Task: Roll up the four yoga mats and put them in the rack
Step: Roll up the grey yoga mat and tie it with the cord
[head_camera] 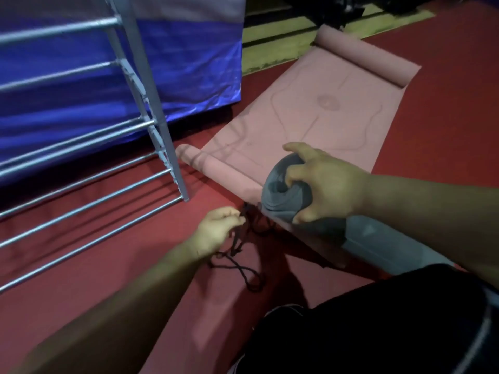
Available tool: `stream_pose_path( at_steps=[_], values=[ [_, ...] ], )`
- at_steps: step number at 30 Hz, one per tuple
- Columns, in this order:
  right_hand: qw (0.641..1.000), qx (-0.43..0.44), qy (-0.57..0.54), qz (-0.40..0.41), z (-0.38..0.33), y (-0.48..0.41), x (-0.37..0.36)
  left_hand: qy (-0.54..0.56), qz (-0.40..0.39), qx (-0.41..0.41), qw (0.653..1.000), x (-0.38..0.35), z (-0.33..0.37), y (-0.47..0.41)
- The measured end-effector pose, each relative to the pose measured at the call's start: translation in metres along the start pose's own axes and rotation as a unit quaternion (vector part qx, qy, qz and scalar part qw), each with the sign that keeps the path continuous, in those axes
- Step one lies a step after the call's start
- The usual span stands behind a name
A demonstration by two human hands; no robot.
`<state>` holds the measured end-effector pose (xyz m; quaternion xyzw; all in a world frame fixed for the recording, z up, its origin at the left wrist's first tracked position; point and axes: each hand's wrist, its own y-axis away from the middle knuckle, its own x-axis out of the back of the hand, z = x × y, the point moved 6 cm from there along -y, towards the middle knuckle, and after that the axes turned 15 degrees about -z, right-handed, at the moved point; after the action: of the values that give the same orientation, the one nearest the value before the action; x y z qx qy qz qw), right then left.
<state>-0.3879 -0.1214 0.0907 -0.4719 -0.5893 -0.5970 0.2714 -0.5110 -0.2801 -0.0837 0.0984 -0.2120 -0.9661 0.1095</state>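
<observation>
A rolled grey yoga mat (280, 203) lies at the centre right, and my right hand (326, 182) grips its near end with curled fingers. My left hand (218, 225) pinches a thin black cord (243, 268) that trails in loops over the red floor just left of the roll. A pink yoga mat (318, 117) lies spread out beyond the grey roll, its far end and near end each curled. The metal rack (89, 147) with horizontal bars stands at the left.
A blue tarp (186, 63) hangs behind the rack. Red floor (445, 109) surrounds the mats. My dark-clothed leg (364, 333) fills the lower right. Yellowish boards (272, 49) lie at the back.
</observation>
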Motion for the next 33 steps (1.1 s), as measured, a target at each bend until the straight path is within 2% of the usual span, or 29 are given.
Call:
stream_pose_path(
  at_steps=[5, 9, 12, 16, 21, 24, 28, 31, 33],
  values=[
    [0.990, -0.067, -0.065, 0.105, 0.039, 0.097, 0.046, -0.001, -0.083, -0.109, 0.991, -0.060, 0.137, 0.010],
    [0.968, -0.116, -0.105, 0.198, 0.063, 0.205, 0.066, -0.049, -0.135, -0.138, 0.980, -0.128, 0.227, 0.015],
    [0.938, -0.154, -0.130, 0.281, 0.073, 0.288, 0.063, -0.101, -0.197, -0.151, 0.964, -0.197, 0.282, 0.021],
    [0.911, -0.190, -0.143, 0.337, 0.071, 0.368, 0.052, -0.186, -0.229, -0.157, 0.943, -0.281, 0.328, 0.023],
    [0.877, -0.202, -0.180, 0.397, 0.058, 0.422, 0.033, -0.259, -0.253, -0.177, 0.915, -0.378, 0.353, 0.039],
    [0.856, -0.179, -0.220, 0.433, 0.053, 0.425, 0.019, -0.304, -0.295, -0.224, 0.878, -0.418, 0.342, 0.052],
    [0.815, -0.184, -0.298, 0.461, 0.065, 0.426, 0.004, -0.346, -0.305, -0.294, 0.837, -0.422, 0.332, 0.060],
    [0.816, -0.177, -0.328, 0.441, 0.076, 0.430, 0.004, -0.313, -0.337, -0.303, 0.835, -0.423, 0.335, 0.063],
    [0.817, -0.162, -0.352, 0.428, 0.082, 0.434, 0.005, -0.336, -0.354, -0.308, 0.817, -0.432, 0.333, 0.070]
  ],
)
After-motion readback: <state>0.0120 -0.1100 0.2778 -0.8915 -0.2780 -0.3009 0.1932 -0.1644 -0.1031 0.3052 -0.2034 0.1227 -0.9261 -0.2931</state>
